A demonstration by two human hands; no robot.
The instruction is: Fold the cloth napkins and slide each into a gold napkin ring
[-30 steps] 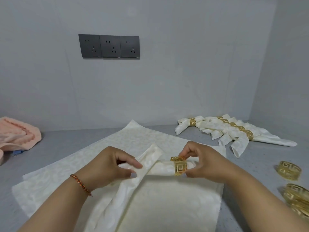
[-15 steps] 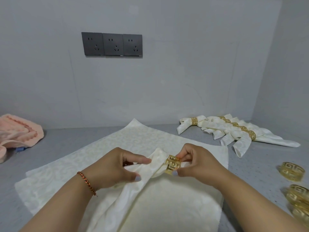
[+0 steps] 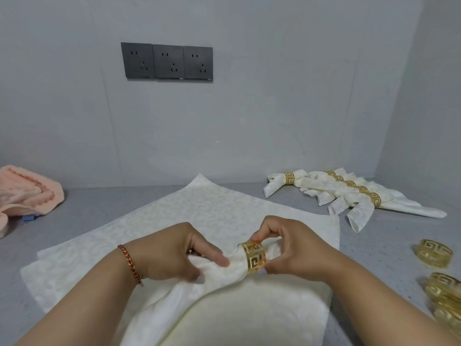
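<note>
A folded cream napkin (image 3: 224, 273) lies over a stack of flat cream napkins (image 3: 199, 211) in the middle of the grey counter. A gold napkin ring (image 3: 254, 255) with a key pattern sits around the napkin's bunched end. My right hand (image 3: 294, 248) pinches the ring between thumb and fingers. My left hand (image 3: 172, 253), with a braided bracelet at the wrist, grips the napkin just left of the ring. The napkin's tip beyond the ring is hidden behind my right hand.
Several ringed napkins (image 3: 349, 193) lie in a row at the back right. Loose gold rings (image 3: 435, 253) rest at the right edge, more stacked below (image 3: 446, 295). A peach towel (image 3: 25, 191) lies at the far left. Wall sockets (image 3: 167, 61) are on the wall behind.
The ring has travelled left along the napkin, from near its tip toward the wider part, with my right hand following. My left hand has kept its grip on the napkin.
</note>
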